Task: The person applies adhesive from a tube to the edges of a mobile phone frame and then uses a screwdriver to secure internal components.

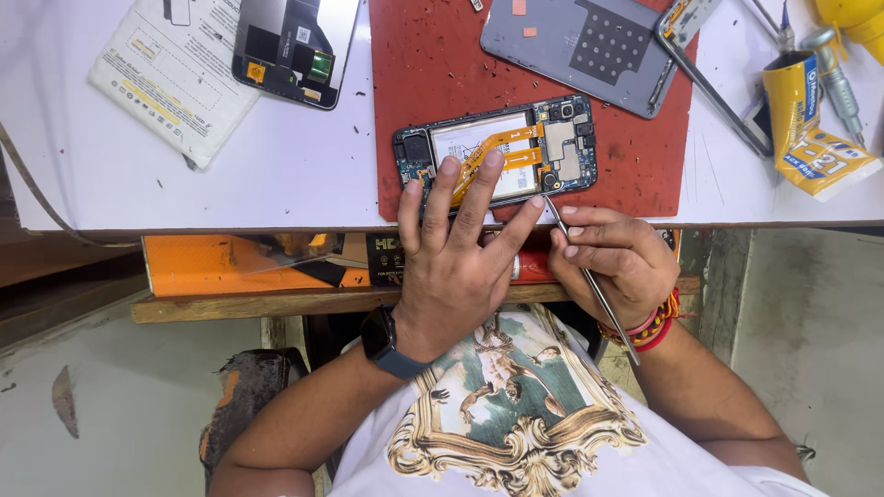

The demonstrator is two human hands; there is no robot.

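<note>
An opened phone (552,138) lies on a red mat (433,64), its battery, orange flex cables and circuit boards showing. My left hand (456,262) rests flat with fingers spread, fingertips pressing on the phone's near edge and on the orange flex. My right hand (612,258) grips thin metal tweezers (589,281) like a pen. Their tip touches the phone's lower right corner.
The phone's grey back cover (580,46) lies at the top of the mat. A loose screen assembly (295,46) and a white packet (170,74) sit at the left. A yellow glue tube (810,129), screwdrivers (833,74) and a metal frame (709,87) lie at the right. An orange shelf (212,267) runs under the table edge.
</note>
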